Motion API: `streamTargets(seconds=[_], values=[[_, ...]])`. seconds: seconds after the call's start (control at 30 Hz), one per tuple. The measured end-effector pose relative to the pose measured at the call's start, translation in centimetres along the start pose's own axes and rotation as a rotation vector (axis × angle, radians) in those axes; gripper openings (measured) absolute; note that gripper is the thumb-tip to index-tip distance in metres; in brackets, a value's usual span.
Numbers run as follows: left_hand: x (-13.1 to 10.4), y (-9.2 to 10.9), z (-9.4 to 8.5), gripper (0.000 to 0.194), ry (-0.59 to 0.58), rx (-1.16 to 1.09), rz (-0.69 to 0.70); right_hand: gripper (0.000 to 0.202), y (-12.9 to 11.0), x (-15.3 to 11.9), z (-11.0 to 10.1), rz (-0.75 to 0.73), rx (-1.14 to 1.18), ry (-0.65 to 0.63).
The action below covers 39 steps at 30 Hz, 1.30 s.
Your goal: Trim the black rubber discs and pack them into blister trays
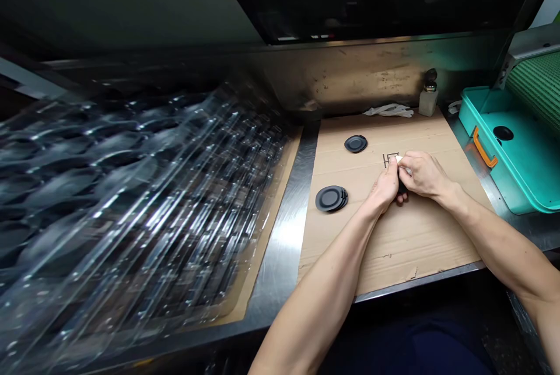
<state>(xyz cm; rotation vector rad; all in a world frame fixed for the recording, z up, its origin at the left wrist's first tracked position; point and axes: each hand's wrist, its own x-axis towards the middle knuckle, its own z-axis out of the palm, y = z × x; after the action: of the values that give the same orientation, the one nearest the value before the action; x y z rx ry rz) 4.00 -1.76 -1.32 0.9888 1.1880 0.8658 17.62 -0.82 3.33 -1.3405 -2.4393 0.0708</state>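
Observation:
Over the cardboard sheet (385, 258), my two hands meet close together. My left hand (385, 186) is closed around a black part (401, 184), mostly hidden by the fingers; it looks like the round black pieces nearby. My right hand (423, 174) pinches a small white piece (398, 158), perhaps cloth or paper, against that part. To the left of the hands lies a small stack of round black pieces (330, 198). Farther back on the cardboard are more such black pieces (356, 143), overlapping.
Stacked clear plastic trays (175, 211) with round pockets fill the left side. At right stands a teal bin (503, 171) with an orange latch, holding a black disc (503, 133). A capped bottle (428, 100) and a crumpled white cloth (389, 110) lie along the back.

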Motion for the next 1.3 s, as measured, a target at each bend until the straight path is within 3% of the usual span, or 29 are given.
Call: streamTargets(seconds=[0.1,0.2,0.33,0.43,0.5,0.6,0.67,0.73,0.8,0.93,1.07,1.23,1.3], values=[[0.1,0.5,-0.2,0.066,-0.028,-0.140,-0.043,0.022,0.2,0.1,0.4,0.042,0.008,0.010],[0.2,1.9,-1.2,0.061,-0.046,-0.466,-0.180,0.023,1.4,0.1,0.8,0.080,0.068,0.114],[0.0,3.6,-3.4,0.053,-0.166,-0.921,-0.419,0.028,4.8,-0.2,0.4,0.304,0.056,0.258],[-0.1,3.9,-4.1,0.048,-0.199,-1.066,-0.466,0.035,7.2,-0.4,-0.1,0.465,-0.093,0.223],[-0.1,3.9,-4.1,0.047,-0.196,-1.090,-0.472,0.039,7.6,-0.5,-0.1,0.445,-0.188,0.226],[0.1,3.8,-4.0,0.049,-0.197,-1.079,-0.465,0.040,6.4,-0.6,0.7,0.226,-0.162,0.225],[0.2,3.7,-3.9,0.051,-0.192,-1.043,-0.441,0.041,5.3,-0.6,1.4,0.048,-0.066,0.106],[0.2,3.6,-3.8,0.053,-0.171,-0.984,-0.394,0.037,4.7,-0.6,2.0,-0.038,0.001,-0.005],[0.2,3.4,-3.6,0.055,-0.120,-0.906,-0.309,0.034,4.5,-0.4,2.3,0.015,0.034,0.028],[0.6,2.4,-2.6,0.044,-0.051,-0.841,-0.083,0.038,3.3,-0.3,2.6,0.128,0.170,0.280],[1.0,1.6,-2.1,0.042,-0.100,-0.925,-0.046,0.030,-0.3,-0.7,3.3,-0.065,0.238,0.166],[1.1,1.3,-2.2,0.042,-0.113,-0.931,-0.039,0.028,-1.8,-0.8,3.4,0.049,0.107,0.141],[1.2,1.3,-2.2,0.043,-0.124,-0.917,-0.063,0.028,-1.4,-0.7,3.4,0.001,0.111,0.123]])
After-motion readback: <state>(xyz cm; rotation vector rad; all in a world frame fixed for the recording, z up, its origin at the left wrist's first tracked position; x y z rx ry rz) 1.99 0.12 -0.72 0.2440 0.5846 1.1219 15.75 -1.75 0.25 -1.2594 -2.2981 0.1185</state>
